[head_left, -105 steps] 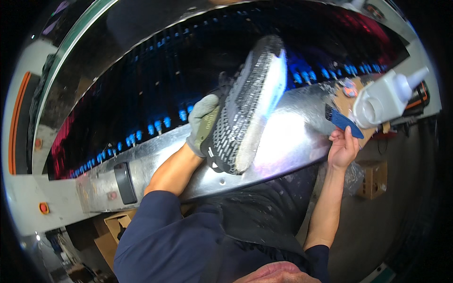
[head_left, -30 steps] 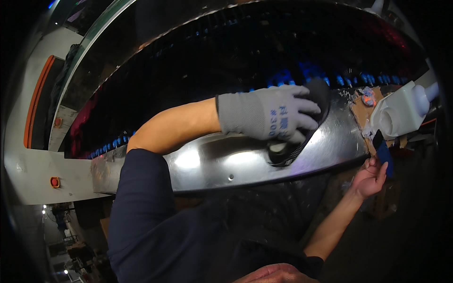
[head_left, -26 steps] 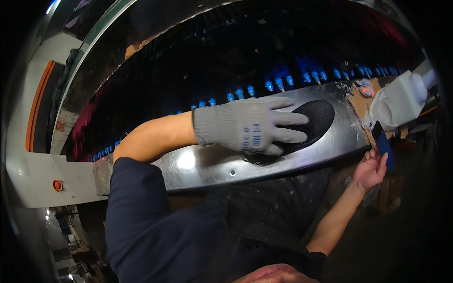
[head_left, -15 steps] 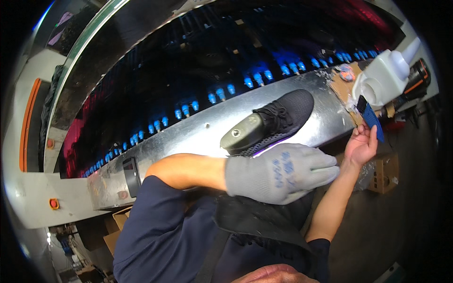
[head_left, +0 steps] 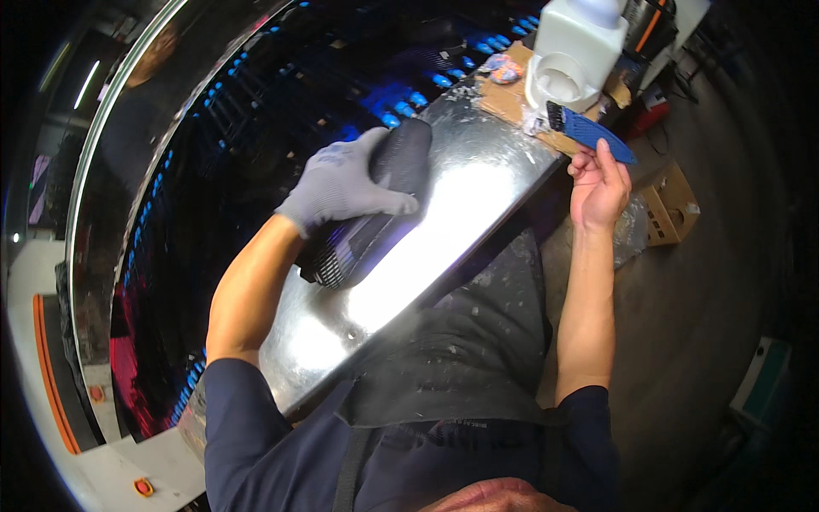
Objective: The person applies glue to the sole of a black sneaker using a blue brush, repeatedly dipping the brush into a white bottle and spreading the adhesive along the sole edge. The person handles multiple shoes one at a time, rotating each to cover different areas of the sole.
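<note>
My left hand (head_left: 345, 183), in a grey knit glove, grips a black shoe (head_left: 367, 209) that lies on its side on the shiny metal ledge (head_left: 452, 213). The shoe's dark patterned sole faces down toward me. My bare right hand (head_left: 600, 183) holds a blue-handled brush (head_left: 590, 132) at the ledge's right end, its tip close to a white plastic jug (head_left: 573, 51).
Behind the ledge is a dark machine opening (head_left: 256, 145) lined with rows of small blue lights. The jug stands on a piece of brown cardboard (head_left: 508, 94). A cardboard box (head_left: 670, 205) sits on the floor at right. I wear a dark apron (head_left: 461, 358).
The shoe, earlier held up sole-out, was set on the ledge and briefly let go. My left hand now grips it again. My right hand keeps the brush by the jug.
</note>
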A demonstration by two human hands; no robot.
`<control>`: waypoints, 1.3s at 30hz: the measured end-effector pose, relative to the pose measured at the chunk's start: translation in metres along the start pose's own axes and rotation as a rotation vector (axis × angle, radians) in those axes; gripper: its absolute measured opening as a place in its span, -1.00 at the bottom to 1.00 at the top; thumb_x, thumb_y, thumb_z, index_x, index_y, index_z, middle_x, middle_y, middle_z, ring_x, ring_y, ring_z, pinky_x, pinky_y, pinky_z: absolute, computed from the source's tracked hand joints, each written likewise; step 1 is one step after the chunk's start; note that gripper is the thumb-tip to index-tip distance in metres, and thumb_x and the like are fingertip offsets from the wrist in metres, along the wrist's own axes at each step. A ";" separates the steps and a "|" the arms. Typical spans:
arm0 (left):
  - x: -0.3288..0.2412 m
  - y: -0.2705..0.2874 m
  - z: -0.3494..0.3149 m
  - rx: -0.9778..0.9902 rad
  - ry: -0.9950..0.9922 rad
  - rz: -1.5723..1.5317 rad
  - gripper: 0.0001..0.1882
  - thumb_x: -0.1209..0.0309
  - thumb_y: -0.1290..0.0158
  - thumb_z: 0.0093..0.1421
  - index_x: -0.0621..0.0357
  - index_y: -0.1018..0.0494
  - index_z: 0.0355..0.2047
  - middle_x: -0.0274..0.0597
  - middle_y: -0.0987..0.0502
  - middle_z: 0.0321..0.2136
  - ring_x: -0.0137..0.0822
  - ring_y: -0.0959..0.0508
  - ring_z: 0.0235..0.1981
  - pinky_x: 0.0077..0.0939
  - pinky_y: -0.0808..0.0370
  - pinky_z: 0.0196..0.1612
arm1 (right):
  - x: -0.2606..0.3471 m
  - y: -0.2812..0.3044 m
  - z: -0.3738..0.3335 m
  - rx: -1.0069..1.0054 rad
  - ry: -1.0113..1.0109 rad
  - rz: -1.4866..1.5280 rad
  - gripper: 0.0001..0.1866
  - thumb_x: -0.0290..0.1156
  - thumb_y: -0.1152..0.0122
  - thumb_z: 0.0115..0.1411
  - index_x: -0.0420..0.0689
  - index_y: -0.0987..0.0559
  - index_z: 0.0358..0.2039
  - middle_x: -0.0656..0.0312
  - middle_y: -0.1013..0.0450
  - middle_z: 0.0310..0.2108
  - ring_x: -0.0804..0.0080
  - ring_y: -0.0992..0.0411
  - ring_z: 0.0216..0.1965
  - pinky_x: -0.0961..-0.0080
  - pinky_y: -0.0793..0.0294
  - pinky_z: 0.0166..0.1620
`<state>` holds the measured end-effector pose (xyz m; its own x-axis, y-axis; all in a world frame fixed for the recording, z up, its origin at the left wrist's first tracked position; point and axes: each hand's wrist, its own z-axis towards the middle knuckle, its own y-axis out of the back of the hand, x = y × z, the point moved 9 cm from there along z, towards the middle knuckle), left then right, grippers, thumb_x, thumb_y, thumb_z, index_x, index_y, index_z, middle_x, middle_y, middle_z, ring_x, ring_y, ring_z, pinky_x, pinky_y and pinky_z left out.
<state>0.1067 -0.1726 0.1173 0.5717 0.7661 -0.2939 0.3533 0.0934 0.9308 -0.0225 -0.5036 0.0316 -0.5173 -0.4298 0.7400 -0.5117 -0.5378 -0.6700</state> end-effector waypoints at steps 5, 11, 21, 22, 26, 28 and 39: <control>-0.028 0.060 -0.025 -0.482 -0.309 -0.446 0.16 -0.02 -0.54 -0.27 0.36 -0.33 0.28 0.12 -0.58 0.04 -0.09 -0.65 0.01 -0.26 -0.58 0.09 | 0.045 0.010 0.025 0.010 0.135 -0.327 -0.82 -0.41 -0.31 0.34 -0.30 -0.64 -0.22 0.15 -0.60 -0.36 0.52 -0.53 -0.49 0.60 -0.55 -0.43; -0.038 0.023 -0.040 -0.662 -0.658 -0.579 0.03 0.35 -0.55 -0.19 0.28 -0.33 0.31 0.08 -0.41 0.26 -0.07 -0.50 0.23 -0.18 -0.34 0.37 | 0.076 -0.055 0.075 0.174 0.311 -0.983 -0.75 -0.34 -0.38 0.28 -0.29 -0.66 -0.20 0.28 -0.60 -0.44 0.59 -0.52 -0.45 0.54 -0.54 -0.34; -0.001 -0.016 -0.076 -0.435 -0.467 -0.500 0.24 0.05 -0.55 -0.11 0.41 -0.11 0.41 0.16 -0.41 0.26 0.02 -0.42 0.32 -0.12 -0.23 0.43 | 0.036 -0.110 0.106 0.448 0.388 -1.804 -0.67 -0.23 -0.34 0.17 -0.31 -0.63 -0.31 -0.07 -0.58 -0.47 -0.09 -0.57 -0.37 0.15 -0.53 -0.23; -0.002 -0.021 -0.075 -0.415 -0.451 -0.484 0.23 0.05 -0.56 -0.12 0.38 -0.13 0.41 0.18 -0.41 0.25 0.02 -0.43 0.31 -0.09 -0.26 0.41 | 0.038 -0.105 0.108 0.424 0.365 -1.788 -0.67 -0.23 -0.35 0.17 -0.32 -0.63 -0.31 -0.05 -0.57 -0.48 -0.05 -0.57 -0.38 0.17 -0.53 -0.25; 0.009 -0.040 -0.072 -0.366 -0.404 -0.529 0.06 0.06 -0.37 0.05 0.35 -0.14 0.41 0.14 -0.36 0.30 -0.01 -0.38 0.34 -0.13 -0.21 0.44 | 0.038 -0.080 0.125 0.315 0.120 -1.469 -0.71 -0.28 -0.39 0.21 -0.30 -0.66 -0.33 0.23 -0.55 -0.53 0.52 -0.55 -0.45 0.45 -0.53 -0.34; 0.015 -0.051 -0.071 -0.321 -0.391 -0.567 -0.02 0.06 -0.27 0.13 0.34 -0.15 0.42 0.13 -0.34 0.32 -0.03 -0.36 0.36 -0.14 -0.19 0.45 | 0.042 -0.060 0.128 0.204 0.026 -1.233 -0.74 -0.31 -0.38 0.25 -0.30 -0.66 -0.31 0.25 -0.58 -0.44 0.57 -0.54 -0.43 0.55 -0.53 -0.36; 0.069 -0.097 -0.085 -0.272 -0.365 -0.588 -0.34 0.11 0.13 0.49 0.33 -0.19 0.41 0.09 -0.27 0.40 -0.08 -0.27 0.42 -0.22 -0.11 0.49 | 0.032 0.011 0.108 0.299 -0.330 -0.190 -0.80 -0.42 -0.19 0.39 -0.29 -0.62 -0.12 0.11 -0.66 -0.26 0.39 -0.65 -0.28 0.52 -0.69 -0.21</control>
<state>0.0489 -0.0744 0.0251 0.5712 0.2853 -0.7697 0.5086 0.6130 0.6046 0.0295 -0.6015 0.0538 -0.1638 -0.4846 0.8593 -0.3319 -0.7932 -0.5106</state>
